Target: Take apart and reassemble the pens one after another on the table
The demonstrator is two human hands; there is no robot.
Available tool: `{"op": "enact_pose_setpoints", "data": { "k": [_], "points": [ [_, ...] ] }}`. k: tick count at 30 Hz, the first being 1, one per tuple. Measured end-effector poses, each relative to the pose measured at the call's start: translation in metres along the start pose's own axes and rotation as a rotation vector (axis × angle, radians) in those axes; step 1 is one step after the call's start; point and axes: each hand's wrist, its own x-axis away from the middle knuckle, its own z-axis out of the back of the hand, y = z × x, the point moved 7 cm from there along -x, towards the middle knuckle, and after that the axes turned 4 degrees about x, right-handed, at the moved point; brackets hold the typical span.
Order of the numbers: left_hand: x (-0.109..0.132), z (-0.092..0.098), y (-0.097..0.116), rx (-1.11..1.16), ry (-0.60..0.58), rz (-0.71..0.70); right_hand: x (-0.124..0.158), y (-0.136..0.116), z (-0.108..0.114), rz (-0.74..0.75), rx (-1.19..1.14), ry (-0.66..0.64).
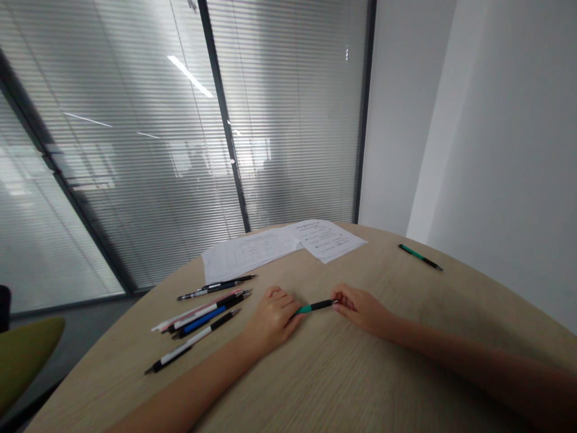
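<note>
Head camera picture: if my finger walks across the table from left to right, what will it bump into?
Group of pens → left hand → short green-and-black pen → right hand → lone green pen

Site: office meeting room. Evidence, clock-face from wearer:
- 11 o'clock: dark-framed glass partition (135, 150) with horizontal slatted blinds; strip ceiling lights (189, 76) reflected in it.
- 2 o'clock: plain white wall (496, 132).
- 12 o'clock: printed paper sheets (283, 246) on a rounded wood-grain meeting desk (342, 379).
- 10 o'clock: pens (198, 319) lying in a group on the desk.
- 9 o'clock: olive upholstered chair (22, 361) on grey floor (81, 343).
</note>
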Motion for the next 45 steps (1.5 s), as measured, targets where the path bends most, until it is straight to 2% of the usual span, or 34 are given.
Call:
{"op": "enact_pose_setpoints", "data": {
  "k": [12, 20, 34, 45],
  "points": [
    [0.0, 0.002, 0.002, -0.004, 0.012, -0.032, 0.0, -0.007, 0.001, 0.115, 0.093, -0.01],
    [0.0, 0.0, 0.0, 0.004, -0.008, 0.006, 0.001, 0.0, -0.001, 0.031, -0.009, 0.015],
    [0.001, 0.0, 0.0, -0.026, 0.001, -0.015, 0.002, -0.008, 0.001, 0.131, 0.112, 0.002],
    [0.0, 0.001, 0.001, -0.025, 0.037, -0.031, 0.001, -0.009, 0.002, 0.101, 0.162, -0.005]
  ]
}}
